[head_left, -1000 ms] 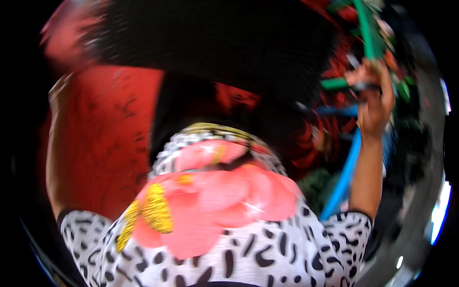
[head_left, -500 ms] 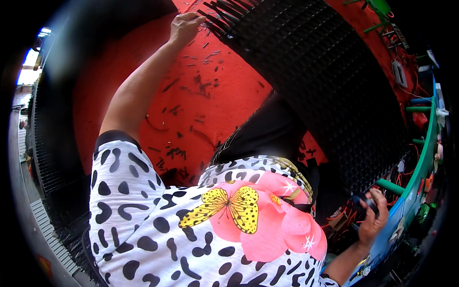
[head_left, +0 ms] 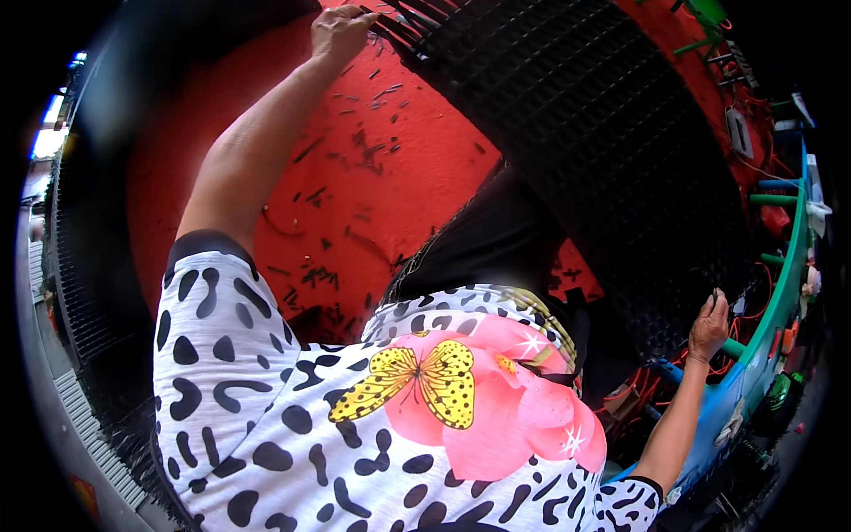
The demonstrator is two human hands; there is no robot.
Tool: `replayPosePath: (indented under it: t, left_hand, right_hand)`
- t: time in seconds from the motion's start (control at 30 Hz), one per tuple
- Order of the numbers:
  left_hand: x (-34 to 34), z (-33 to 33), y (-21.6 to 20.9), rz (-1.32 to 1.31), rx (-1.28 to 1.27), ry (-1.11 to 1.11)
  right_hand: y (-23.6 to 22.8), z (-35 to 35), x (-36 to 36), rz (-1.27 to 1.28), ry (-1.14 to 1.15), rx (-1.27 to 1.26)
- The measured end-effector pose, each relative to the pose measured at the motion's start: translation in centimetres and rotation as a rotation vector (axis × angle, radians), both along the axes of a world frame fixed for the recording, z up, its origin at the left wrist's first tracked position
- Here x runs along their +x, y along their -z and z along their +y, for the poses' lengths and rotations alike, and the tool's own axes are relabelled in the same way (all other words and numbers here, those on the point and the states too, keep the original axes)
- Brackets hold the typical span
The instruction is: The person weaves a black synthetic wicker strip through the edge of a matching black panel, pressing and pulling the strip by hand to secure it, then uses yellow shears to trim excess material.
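A broad black woven sheet (head_left: 585,115) of flat strips slants from the top of the view down to the right, across my dark-trousered leg. Loose strip ends (head_left: 412,27) fan out from its upper left edge. My left hand (head_left: 339,34), arm stretched out, pinches one of these black strips. Down at the sheet's lower right edge is my right hand (head_left: 707,330), its fingertips pressed together. A small dark bit shows at those fingertips, too small to make out.
Short black offcuts (head_left: 372,151) lie scattered over the red floor (head_left: 195,168). A green and blue curved frame (head_left: 769,310) with green pegs runs along the right, with red cords beside it. Dark ridged material (head_left: 89,284) stands at the far left.
My right hand has moved up and slightly right along the sheet's lower edge, its fingers now closed to a pinch. My left hand has shifted slightly up, still at the strip ends.
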State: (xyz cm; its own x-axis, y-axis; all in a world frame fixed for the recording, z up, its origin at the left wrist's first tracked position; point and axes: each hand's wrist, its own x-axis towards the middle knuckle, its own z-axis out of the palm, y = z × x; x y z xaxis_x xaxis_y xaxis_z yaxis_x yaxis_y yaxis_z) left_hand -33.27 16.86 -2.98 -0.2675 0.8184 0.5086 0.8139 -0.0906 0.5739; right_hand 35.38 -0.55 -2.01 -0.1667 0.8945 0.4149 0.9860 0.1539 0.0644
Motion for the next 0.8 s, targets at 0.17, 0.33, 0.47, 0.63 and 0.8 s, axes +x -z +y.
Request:
replayPosePath:
  t: [0.17,0.33,0.47,0.63,0.8]
  left_hand:
    - [-2.7,0.4,-2.7,-0.092,0.037,-0.2]
    - [-9.3,-1.3,-5.4,0.088,0.116,-0.419]
    - [-13.7,-1.7,-7.2,0.317,0.191,-0.536]
    - [-9.2,-2.4,-2.3,-0.702,0.045,-0.514]
    - [1.0,-7.0,4.9,-1.274,-0.63,0.042]
  right_hand:
    - [0.3,-0.3,1.2,-0.202,0.004,0.025]
    - [2.4,-1.3,3.5,-0.164,-0.072,0.116]
    - [4.1,-2.8,4.6,-0.15,-0.049,0.116]
    - [3.0,-3.8,5.0,-0.131,-0.047,0.128]
    - [2.1,-4.1,4.8,-0.154,-0.048,0.101]
